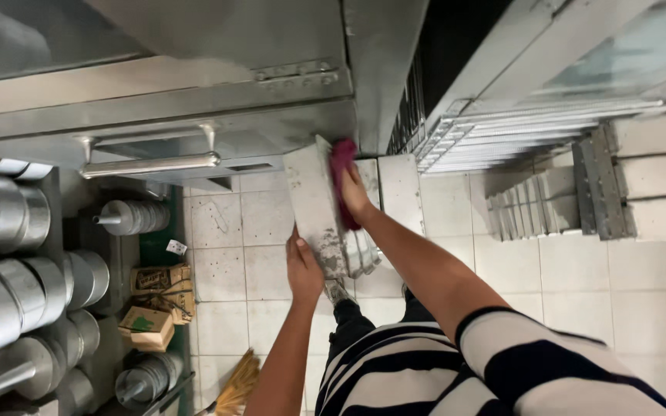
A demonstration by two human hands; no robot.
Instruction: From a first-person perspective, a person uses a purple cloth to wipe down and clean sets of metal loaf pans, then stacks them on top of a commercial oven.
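Note:
I look straight down at a tiled floor. My left hand (303, 268) grips the near end of a long rectangular metal baking tin (311, 204), held tilted on its edge. My right hand (354, 194) presses a dark red cloth (340, 166) against the inside of the tin near its far end. A second metal tin (361, 252) shows just under my right forearm. My striped sleeve fills the lower right.
A steel oven with a bar handle (152, 164) stands ahead. Stacks of round metal tins (21, 285) sit on shelves at left, with cardboard boxes (156, 304) and a broom (237, 389) below. Wire racks (518, 131) and tray stacks (649, 177) lie at right.

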